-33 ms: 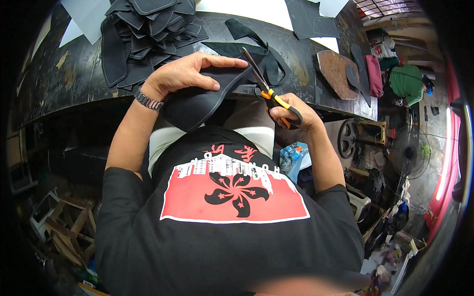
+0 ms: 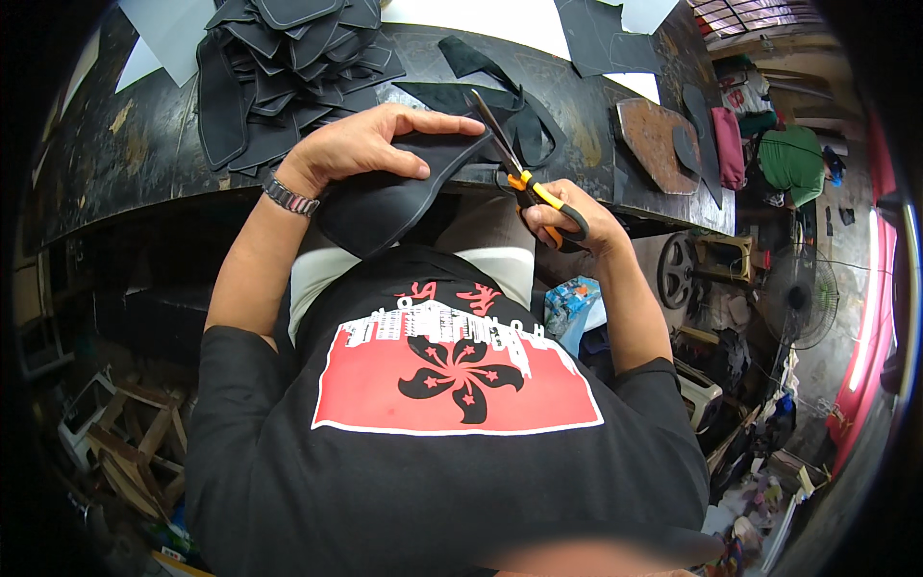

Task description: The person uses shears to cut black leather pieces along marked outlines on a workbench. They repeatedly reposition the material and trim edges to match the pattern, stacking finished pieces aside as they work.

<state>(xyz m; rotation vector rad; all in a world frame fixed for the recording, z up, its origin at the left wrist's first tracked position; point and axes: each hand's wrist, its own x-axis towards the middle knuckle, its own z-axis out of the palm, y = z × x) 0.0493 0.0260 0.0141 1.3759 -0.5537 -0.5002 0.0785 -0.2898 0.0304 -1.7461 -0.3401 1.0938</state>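
Note:
My left hand [image 2: 358,144] pinches a black leather piece [image 2: 385,207] with a curved outline, thumb on top and index finger stretched along its far edge. The piece hangs over the near edge of the workbench, above my lap. In my right hand [image 2: 577,219] is a pair of scissors [image 2: 524,183] with yellow-and-black handles. Their blades point away and to the left, against the right edge of the leather near my left index fingertip. Narrow black leather offcuts [image 2: 481,96] lie on the bench just beyond the blades.
A heap of cut black leather pieces [image 2: 288,67] is at the bench's far left. White sheets [image 2: 481,21] lie at the back. On the right are a worn brown board [image 2: 659,144] and a pink item [image 2: 728,149]. A standing fan [image 2: 800,298] is off to the right, below a person in green [image 2: 793,163].

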